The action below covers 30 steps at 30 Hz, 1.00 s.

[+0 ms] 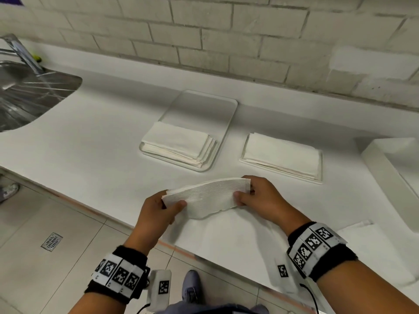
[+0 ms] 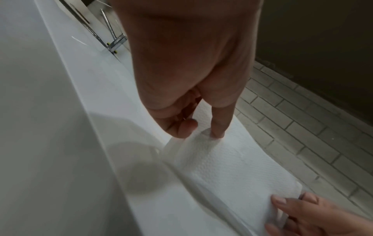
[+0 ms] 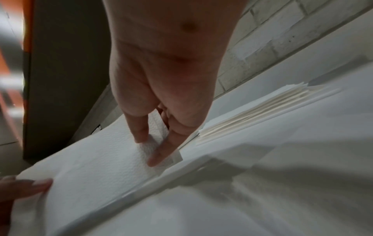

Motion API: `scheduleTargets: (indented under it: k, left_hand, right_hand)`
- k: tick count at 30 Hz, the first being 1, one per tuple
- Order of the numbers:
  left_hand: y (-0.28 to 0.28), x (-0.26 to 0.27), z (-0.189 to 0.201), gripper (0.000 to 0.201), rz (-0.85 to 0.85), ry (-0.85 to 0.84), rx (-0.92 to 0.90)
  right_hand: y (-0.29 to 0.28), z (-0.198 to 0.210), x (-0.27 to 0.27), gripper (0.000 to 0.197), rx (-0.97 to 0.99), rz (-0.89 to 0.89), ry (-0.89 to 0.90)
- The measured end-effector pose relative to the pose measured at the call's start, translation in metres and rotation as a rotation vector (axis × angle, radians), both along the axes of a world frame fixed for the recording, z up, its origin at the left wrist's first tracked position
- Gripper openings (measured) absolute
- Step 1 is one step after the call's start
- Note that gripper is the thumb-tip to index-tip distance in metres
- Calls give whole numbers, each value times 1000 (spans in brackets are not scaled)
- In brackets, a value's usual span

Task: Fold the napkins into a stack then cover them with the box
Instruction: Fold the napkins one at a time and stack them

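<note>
Napkin [image 1: 205,196] hangs half-folded above the desk [image 1: 95,141], pinched at each end by your left hand [image 1: 156,209] and right hand [image 1: 263,198]. Folded stack [image 1: 179,143] sits on the tray [image 1: 204,105]; unfolded pile [image 1: 283,155] and box [image 1: 390,171] remain.

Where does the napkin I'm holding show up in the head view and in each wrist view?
Head: napkin low centre, pinched between left hand and right hand.
Left wrist: napkin runs from centre to lower right, under the left hand's fingers.
Right wrist: napkin lower left, under the right hand's fingers.
Shared landmark: the brick wall.
</note>
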<state>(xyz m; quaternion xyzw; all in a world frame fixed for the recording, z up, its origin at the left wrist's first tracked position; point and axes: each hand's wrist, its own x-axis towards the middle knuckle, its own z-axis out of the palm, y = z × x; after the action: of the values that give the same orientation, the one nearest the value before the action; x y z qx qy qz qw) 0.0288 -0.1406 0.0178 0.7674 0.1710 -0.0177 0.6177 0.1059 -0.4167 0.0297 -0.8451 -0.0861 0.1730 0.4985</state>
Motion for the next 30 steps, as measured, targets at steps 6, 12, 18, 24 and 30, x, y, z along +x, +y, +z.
scheduleTargets:
  k: [6, 12, 18, 24, 30]
  left_hand:
    - [0, 5, 1, 11, -17, -51, 64]
    - [5, 9, 0, 14, 15, -98, 38]
    - [13, 10, -7, 19, -104, -18, 97]
    - [18, 10, -4, 13, -71, -4, 190]
    - [16, 10, -3, 23, -99, -30, 183]
  right_hand:
    - [10, -3, 5, 10, -49, 22, 1]
    - [9, -4, 7, 4, 66, 3, 16]
    - [7, -6, 9, 25, -4, 59, 5]
    - [9, -7, 12, 18, 2, 2, -42]
    - [9, -14, 12, 15, -41, 18, -8]
